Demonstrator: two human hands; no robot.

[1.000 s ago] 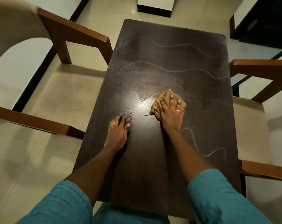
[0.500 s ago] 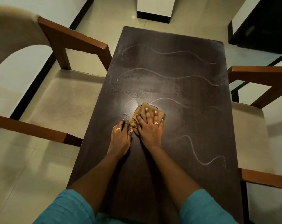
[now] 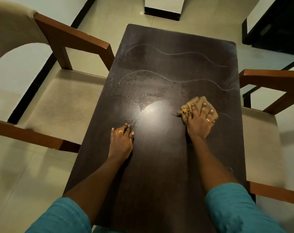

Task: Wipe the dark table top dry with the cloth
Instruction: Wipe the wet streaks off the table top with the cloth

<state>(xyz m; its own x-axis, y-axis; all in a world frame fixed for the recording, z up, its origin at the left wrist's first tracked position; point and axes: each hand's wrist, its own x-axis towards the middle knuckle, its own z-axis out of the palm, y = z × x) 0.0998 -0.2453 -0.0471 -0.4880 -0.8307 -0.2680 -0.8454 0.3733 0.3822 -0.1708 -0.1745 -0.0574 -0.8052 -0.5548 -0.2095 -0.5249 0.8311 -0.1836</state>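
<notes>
Under the right hand (image 3: 199,124), on the right half of the dark table top (image 3: 159,174), lies the tan cloth (image 3: 197,105). It is all scrunched up, and I see it poke out past the fingers and beside the thumb. That hand lies on top of the cloth with its fingers spread out, pressing down, not wrapped round it. The left hand (image 3: 121,140) rests flat on the bare table with loose fingers and holds nothing. It is well apart from the cloth and a bit nearer to the person. Each hand wears a ring. Between the two hands I see a bright spot of light (image 3: 158,113) on the wood. Small wet drops (image 3: 143,98) sit just past it, and two thin wavy lines (image 3: 176,79) run across the far half of the table. One chair (image 3: 58,101) stands on the left and another chair (image 3: 260,132) on the right, both with brown wood arms and pale seats
</notes>
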